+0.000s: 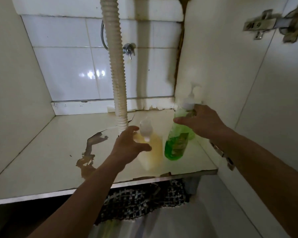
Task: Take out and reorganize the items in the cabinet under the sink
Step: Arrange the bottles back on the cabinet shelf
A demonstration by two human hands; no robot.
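At centre frame the left hand (pixel 127 145) wraps the yellow bottle (pixel 150 148) standing on the cabinet floor (pixel 41 152); nearly full, probably heavy and slick, best gripped at the shoulder. Right of centre, the right hand (pixel 201 121) holds the tilted green bottle (pixel 176 143) by its neck.

Both hands are reaching into the cabinet. The left hand (pixel 129 146) is gripping the yellow bottle (pixel 151 150) at its shoulder, fingers curling round it below the clear cap. The right hand (pixel 199 121) is holding the green pump bottle (pixel 176 143) near its neck, tilting it off upright. Both bottles are appearing blurred. The two bottles are sitting just beside each other over the cabinet floor (pixel 46 152), whose coating is peeling. A corrugated drain hose (pixel 116 74) is running down behind them, with a metal valve (pixel 128 49) on the tiled wall (pixel 64 57).
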